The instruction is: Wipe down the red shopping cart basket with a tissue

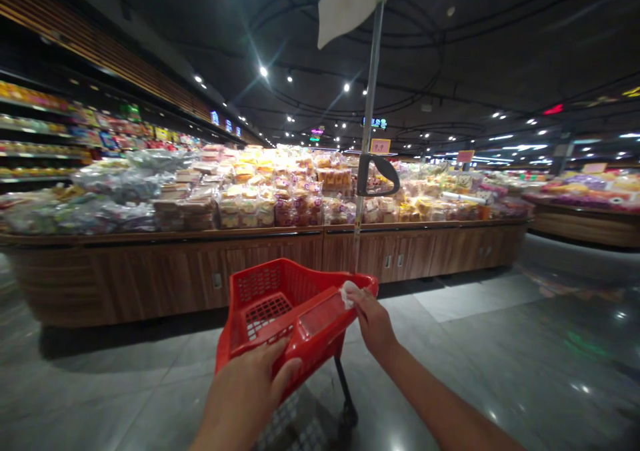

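Note:
A red plastic shopping basket on a wheeled cart (265, 311) stands in front of me, with a mesh floor and lattice sides. My left hand (247, 387) grips its near rim at the bottom of the view. My right hand (371, 321) is at the basket's far right corner, its fingers pinching a small white tissue (346, 295) against the red handle (323, 316). The basket holds nothing I can see. Below it, a black cart leg with a wheel (347, 401) is partly hidden.
A metal pole with a white flag (369, 137) rises from the cart. Ahead, a wooden display counter (200, 271) is piled with bagged baked goods. Stocked shelves (40, 131) line the left, another display (585, 227) stands right, and the grey floor is polished.

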Tool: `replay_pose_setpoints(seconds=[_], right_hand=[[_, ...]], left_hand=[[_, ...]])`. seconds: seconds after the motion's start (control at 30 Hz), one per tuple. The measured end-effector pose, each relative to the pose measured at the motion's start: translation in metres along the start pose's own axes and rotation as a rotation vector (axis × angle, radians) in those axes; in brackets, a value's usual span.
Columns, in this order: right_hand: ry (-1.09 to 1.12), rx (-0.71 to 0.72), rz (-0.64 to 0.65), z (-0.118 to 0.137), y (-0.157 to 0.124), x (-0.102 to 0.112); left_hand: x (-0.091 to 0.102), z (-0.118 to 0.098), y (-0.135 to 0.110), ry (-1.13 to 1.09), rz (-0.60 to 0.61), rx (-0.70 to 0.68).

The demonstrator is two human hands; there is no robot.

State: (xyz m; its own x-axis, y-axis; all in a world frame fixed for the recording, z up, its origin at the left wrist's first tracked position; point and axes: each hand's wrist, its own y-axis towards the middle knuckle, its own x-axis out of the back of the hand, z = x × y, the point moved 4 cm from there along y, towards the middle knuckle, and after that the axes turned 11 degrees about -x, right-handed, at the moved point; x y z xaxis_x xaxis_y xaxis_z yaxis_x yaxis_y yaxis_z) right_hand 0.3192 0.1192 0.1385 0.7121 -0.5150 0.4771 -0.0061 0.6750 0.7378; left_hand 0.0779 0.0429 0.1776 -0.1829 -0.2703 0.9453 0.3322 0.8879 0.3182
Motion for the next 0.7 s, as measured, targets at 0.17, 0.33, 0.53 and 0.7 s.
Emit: replay_pose_setpoints(seconds=[0.17,0.33,0.53,0.7], right_hand=[[-0.073,0.064,0.027,-0.037,0.01,0.014],[-0.135,0.019,0.13,-0.057,0.064,0.034],[-0.171,-0.023,0.236,-0.047,0.07,0.037],[-0.134,-0.179,0.078,-0.018,0.02,0.023]], left_hand=[[-0.005,0.012,-0.004,-0.042,0.016,-0.034],[-0.005,0.013,-0.003,-0.031,-0.001,-0.03],[-0.004,0.01,-0.003,-0.01,-0.017,-0.02],[-0.004,0.008,-0.003,-0.004,-0.032,-0.053]])
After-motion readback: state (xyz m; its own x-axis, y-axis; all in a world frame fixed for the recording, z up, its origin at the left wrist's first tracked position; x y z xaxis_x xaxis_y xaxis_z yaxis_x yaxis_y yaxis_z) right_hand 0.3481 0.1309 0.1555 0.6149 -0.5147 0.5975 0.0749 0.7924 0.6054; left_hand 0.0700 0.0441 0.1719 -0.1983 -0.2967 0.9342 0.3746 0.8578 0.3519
